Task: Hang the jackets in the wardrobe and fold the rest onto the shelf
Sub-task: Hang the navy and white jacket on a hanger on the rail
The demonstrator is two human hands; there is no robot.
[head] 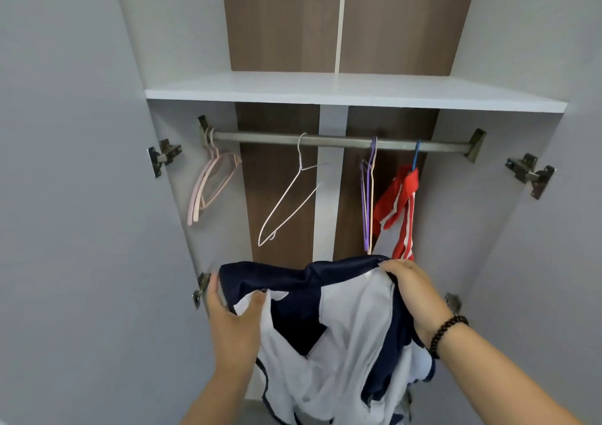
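A navy and white jacket [329, 320] hangs spread between my hands in front of the open wardrobe. My left hand [231, 320] grips its zipper edge at the left, thumb over the fabric. My right hand [413, 291] grips the navy collar edge at the right. Above them a metal rail [338, 141] crosses the wardrobe. On it hang pink hangers [208, 183] at the left, a bare white wire hanger [293, 196] in the middle, purple hangers [368, 196], and a red and white jacket [399, 209] on a blue hanger.
A white shelf [355, 94] runs above the rail. Both wardrobe doors stand open, the left door [71, 196] and the right door [553, 229], with metal hinges at the sides. The back panel is brown wood with a white strip.
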